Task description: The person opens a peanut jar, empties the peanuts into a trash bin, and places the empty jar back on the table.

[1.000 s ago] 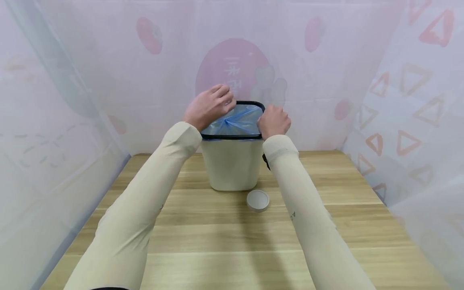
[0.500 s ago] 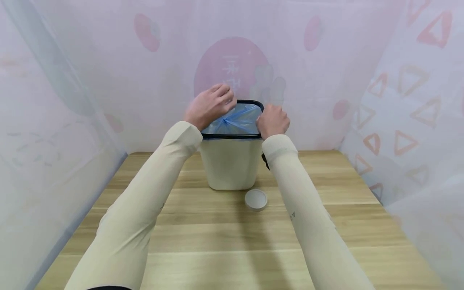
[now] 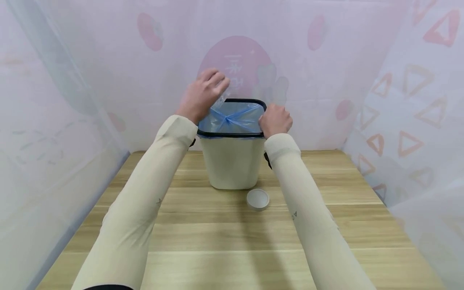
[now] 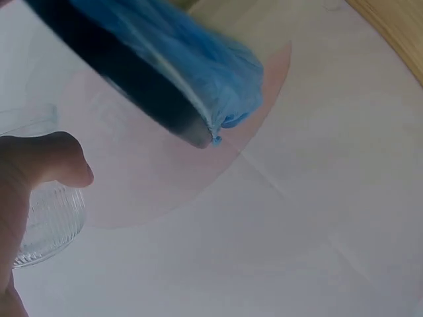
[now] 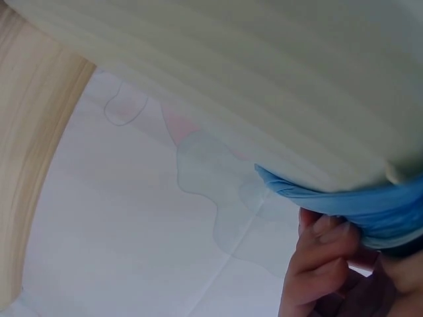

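In the head view a cream trash can (image 3: 232, 165) stands on the table, lined with a blue trash bag (image 3: 239, 123) under a black rim ring (image 3: 232, 135). My left hand (image 3: 204, 92) is raised over the can's left side and grips a clear ribbed jar (image 4: 51, 224). Most of that jar is hidden behind the hand in the head view. At the can's right edge, my right hand (image 3: 275, 121) grips the rim; its curled fingers (image 5: 324, 257) lie against the folded bag edge in the right wrist view.
A round white lid (image 3: 257, 199) lies on the wooden table (image 3: 203, 241), just in front of the can. Behind the can hangs a pale printed curtain (image 3: 174, 48), with similar sheets along the left and right sides.
My left hand has lifted and shifted left, away from the can's opening, bringing part of the clear jar into view. The right hand keeps its grip on the rim.
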Demonstrator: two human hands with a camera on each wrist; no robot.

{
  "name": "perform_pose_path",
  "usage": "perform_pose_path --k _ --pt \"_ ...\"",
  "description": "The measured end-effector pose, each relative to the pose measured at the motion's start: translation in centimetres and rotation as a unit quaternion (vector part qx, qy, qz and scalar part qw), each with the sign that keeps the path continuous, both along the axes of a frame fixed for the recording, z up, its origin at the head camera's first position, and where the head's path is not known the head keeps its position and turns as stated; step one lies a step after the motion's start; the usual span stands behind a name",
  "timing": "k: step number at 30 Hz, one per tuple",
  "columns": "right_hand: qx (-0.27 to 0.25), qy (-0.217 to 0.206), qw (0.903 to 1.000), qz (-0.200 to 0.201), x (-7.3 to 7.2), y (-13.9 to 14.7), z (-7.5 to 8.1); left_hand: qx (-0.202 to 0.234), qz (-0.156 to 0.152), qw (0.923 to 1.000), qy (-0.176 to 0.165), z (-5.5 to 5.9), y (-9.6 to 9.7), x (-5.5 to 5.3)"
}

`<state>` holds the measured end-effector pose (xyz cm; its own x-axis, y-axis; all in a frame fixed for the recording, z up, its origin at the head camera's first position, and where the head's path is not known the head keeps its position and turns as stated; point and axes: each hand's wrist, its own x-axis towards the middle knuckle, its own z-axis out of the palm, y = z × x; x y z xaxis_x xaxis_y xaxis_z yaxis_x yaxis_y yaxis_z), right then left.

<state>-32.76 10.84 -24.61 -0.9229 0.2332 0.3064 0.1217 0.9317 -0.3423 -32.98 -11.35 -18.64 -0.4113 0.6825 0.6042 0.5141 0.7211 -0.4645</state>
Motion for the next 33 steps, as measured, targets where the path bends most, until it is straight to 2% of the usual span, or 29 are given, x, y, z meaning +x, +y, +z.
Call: perform_pose_path --k 3,6,10,14,17,25,33 --pt "-0.002 0.002 1.0 0.003 0.0 0.0 0.0 0.058 -0.012 0.998 -0.022 0.3 -0.4 -0.1" --pt "-0.002 0.003 1.0 0.001 -0.1 0.0 0.0 0.108 -0.006 0.9922 -0.062 0.6 -0.7 0.0" --pt "-0.006 0.003 1.0 0.001 -0.1 0.0 -0.1 0.166 0.017 0.9789 -0.117 1.0 -1.0 0.3" --pt "-0.011 0.004 0.9999 0.004 -0.2 -0.2 -0.1 0.213 0.033 0.965 -0.15 1.2 -1.2 0.6" --pt "-0.011 0.004 0.9999 0.003 -0.2 -0.3 -0.2 0.229 0.036 0.9591 -0.162 1.2 -1.3 0.7" --pt "-0.008 0.0 1.0 0.003 -0.4 -0.3 -0.3 0.239 0.046 0.9537 -0.177 0.5 -1.2 0.8" --pt "-0.01 0.001 0.9999 0.003 -0.4 -0.4 -0.3 0.274 0.038 0.9398 -0.201 -0.3 -1.0 0.7"
